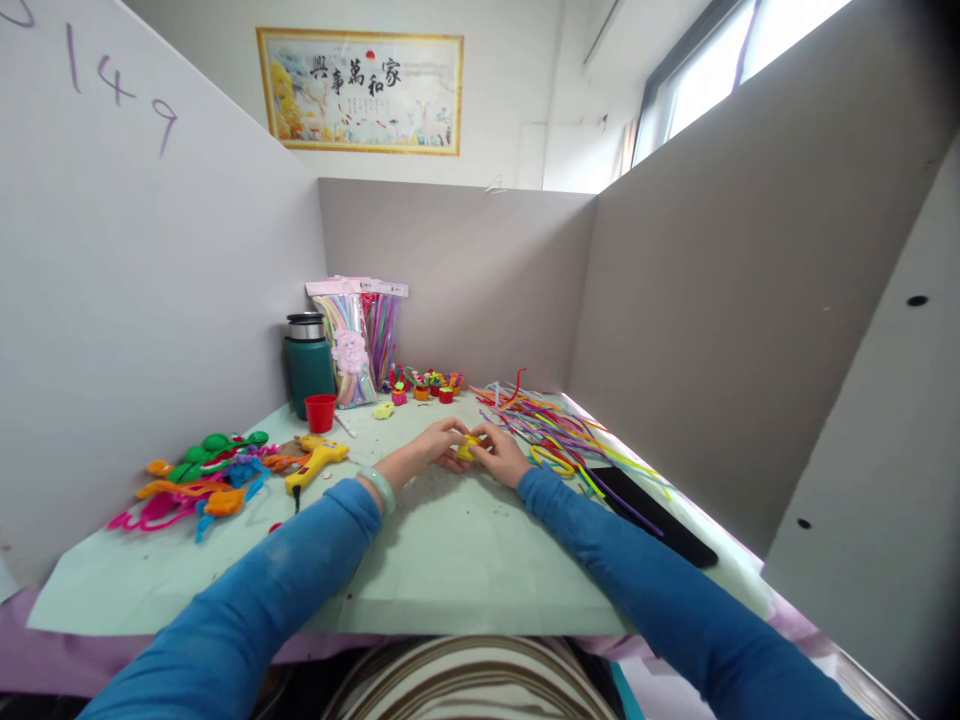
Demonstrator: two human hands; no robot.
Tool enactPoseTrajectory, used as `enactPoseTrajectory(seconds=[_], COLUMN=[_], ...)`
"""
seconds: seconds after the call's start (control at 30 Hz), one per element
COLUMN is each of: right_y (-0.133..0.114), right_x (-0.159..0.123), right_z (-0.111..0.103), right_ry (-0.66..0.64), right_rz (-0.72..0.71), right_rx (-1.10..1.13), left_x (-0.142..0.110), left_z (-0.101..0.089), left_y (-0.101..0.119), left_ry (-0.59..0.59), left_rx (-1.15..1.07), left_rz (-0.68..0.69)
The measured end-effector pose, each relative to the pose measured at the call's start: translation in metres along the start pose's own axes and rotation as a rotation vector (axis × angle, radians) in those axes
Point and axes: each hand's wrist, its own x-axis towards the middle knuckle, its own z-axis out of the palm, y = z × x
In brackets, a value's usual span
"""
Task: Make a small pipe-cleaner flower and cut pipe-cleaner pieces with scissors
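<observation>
Near the middle of the table, both hands meet around a small yellow piece [469,448], which looks like coiled or bent pipe cleaner; its exact shape is partly covered by fingers. My left hand [437,446] pinches it from the left, and a pale bangle circles that wrist. From the right, my right hand [498,452] grips the same piece between thumb and fingers. Just right of that hand lies a yellow pipe cleaner loop [551,460]. A yellow glue gun [319,464] rests on the table to the left of my left hand.
Loose pipe cleaners [570,425] spread at the right, some over a black flat object [660,515]. Finished-looking colourful pieces [217,475] pile at left. A red cup [320,413], green bottle [308,370], packaged pipe cleaners [352,350] and tiny flowerpots [431,385] stand behind. Partitions surround the table.
</observation>
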Motion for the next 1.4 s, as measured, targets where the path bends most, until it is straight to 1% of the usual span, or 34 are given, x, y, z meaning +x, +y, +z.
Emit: enactPoseTrajectory(seconds=[0.13, 0.23, 0.3, 0.5, 0.63, 0.83, 1.03, 1.1, 1.27, 1.4], right_y=[0.0003, -0.0003, -0.0009, -0.0012, -0.0021, -0.0064, -0.0029, -0.0030, -0.0069, -0.0069], right_x=[0.0009, 0.0013, 0.0018, 0.0023, 0.0011, 0.0007, 0.0004, 0.0000, -0.0008, -0.0017], right_z=[0.0002, -0.0002, -0.0008, -0.0016, -0.0010, -0.0015, -0.0019, -0.0028, -0.0058, -0.0059], right_ry=[0.007, 0.018, 0.030, 0.059, 0.084, 0.114, 0.120, 0.115, 0.059, 0.032], right_rz=[0.074, 0.139, 0.165, 0.189, 0.160, 0.095, 0.018, -0.010, -0.079, -0.067], right_rx=[0.111, 0.216, 0.264, 0.290, 0.259, 0.241, 0.166, 0.130, 0.045, 0.006], left_x=[-0.0033, -0.0048, -0.0045, -0.0027, -0.0013, 0.0025, 0.0014, 0.0002, -0.0023, -0.0024], left_z=[0.0006, -0.0001, -0.0003, 0.0034, 0.0022, -0.0022, -0.0028, -0.0021, 0.0006, 0.0021], left_y=[0.0015, 0.0022, 0.0019, 0.0022, 0.0020, -0.0004, 0.0000, 0.0001, 0.0005, 0.0020], left_ry=[-0.007, -0.061, -0.085, -0.019, -0.017, -0.036, -0.047, -0.047, -0.040, -0.030], left_rx=[-0.006, -0.017, -0.015, 0.065, 0.105, 0.088, 0.082, 0.075, 0.066, 0.080], left_rz=[0.082, 0.164, 0.194, 0.222, 0.234, 0.288, 0.298, 0.284, 0.194, 0.168])
